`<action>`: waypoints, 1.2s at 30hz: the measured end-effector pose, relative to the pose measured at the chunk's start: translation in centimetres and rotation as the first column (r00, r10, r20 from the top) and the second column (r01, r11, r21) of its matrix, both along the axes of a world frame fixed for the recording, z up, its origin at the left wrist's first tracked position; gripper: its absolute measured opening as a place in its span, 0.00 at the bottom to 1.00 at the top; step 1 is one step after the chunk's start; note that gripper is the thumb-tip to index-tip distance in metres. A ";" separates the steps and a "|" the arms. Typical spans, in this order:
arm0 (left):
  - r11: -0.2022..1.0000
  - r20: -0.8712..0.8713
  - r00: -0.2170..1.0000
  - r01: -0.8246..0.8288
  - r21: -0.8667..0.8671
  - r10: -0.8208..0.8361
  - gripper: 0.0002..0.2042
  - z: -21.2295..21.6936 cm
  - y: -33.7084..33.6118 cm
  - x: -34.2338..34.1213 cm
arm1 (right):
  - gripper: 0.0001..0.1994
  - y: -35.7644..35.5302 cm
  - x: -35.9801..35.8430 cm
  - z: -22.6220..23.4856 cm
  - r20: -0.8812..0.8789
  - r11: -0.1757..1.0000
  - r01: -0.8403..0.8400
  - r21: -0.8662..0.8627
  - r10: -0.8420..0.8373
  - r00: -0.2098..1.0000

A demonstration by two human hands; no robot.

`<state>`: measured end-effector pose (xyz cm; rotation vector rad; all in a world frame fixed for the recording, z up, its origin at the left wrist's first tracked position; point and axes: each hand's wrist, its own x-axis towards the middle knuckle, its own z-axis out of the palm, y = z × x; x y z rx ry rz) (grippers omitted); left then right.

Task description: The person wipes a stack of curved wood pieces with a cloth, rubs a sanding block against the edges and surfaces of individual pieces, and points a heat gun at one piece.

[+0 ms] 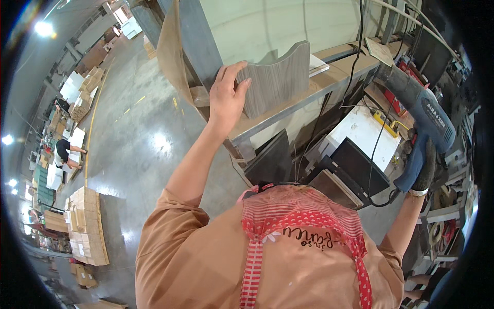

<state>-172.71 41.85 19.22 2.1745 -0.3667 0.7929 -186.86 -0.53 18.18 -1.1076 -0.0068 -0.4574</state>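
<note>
A grey wood-grain panel (pixel 278 82) with a curved top edge stands upright on a shelf ledge (pixel 329 85) ahead of me. My left hand (pixel 226 100) grips its left end, fingers over the edge and thumb on the near face. At the right, my right hand (pixel 427 167), in a dark glove, is wrapped round the handle of a blue heat gun (pixel 435 116). The gun's dark nozzle (pixel 393 80) points up and left toward the ledge, apart from the panel. Its cord loops down below the handle.
Below the ledge are a white box-like surface (pixel 355 134), a yellow power strip (pixel 386 123) and dark panels (pixel 360 165). A black cable (pixel 355 62) hangs past the ledge. Stacked cartons (pixel 85 226) stand on the left floor. Another person (pixel 64 154) bends over boards farther off.
</note>
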 end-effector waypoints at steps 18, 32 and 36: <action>0.961 -0.081 0.997 -0.024 -0.276 0.002 0.23 -1.3 -0.1 0.6 | 0.24 2.3 0.8 -0.6 -0.062 0.987 -0.162 0.007 0.163 0.985; 0.989 0.053 0.998 -0.018 -0.144 0.026 0.17 -1.4 0.5 1.0 | 0.24 1.6 1.0 -2.7 -0.088 0.975 -0.181 0.131 0.194 0.977; 0.994 0.088 0.995 -0.031 -0.109 0.041 0.16 -1.5 0.4 1.0 | 0.25 1.7 0.7 -2.8 -0.084 0.976 -0.163 0.142 0.176 0.981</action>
